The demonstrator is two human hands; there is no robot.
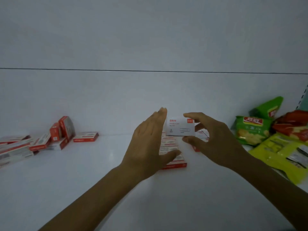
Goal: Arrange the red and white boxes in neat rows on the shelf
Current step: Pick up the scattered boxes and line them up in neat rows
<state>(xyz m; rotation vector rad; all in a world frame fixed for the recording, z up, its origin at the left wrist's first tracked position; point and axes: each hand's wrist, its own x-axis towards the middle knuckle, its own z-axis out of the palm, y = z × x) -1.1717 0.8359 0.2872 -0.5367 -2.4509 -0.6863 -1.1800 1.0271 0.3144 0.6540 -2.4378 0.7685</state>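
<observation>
- Plainly, the held box point(180, 126) turns a white face to the camera. It has a short line of red Chinese characters at its upper left and a small red square mark at its upper right. The grey print below is too blurred to read.
- The right hand point(215, 139) pinches this box, index finger on its top edge and thumb under its bottom edge. It holds the box above the shelf point(83, 180), near the back panel point(150, 97).
- The left hand point(150, 142) is flat, with fingers straight and together and the thumb spread. It stands just left of the held box and grips nothing.
- Beneath the hands a row of boxes point(173, 161) lies flat, running from front to back. The left thumb overlaps the front one; whether it touches is unclear.
- Far left, a pile of boxes point(33, 144) lies jumbled, some tilted on edge. A single box point(86, 137) lies flat just right of it.
- At the right, a green snack bag point(252, 130) bears a red banner with pale characters, unreadable. A second green bag point(268, 109) and a red bag point(295, 125) lie behind it. Yellow-green packets point(283, 155) lie in front, beside the right wrist.
</observation>
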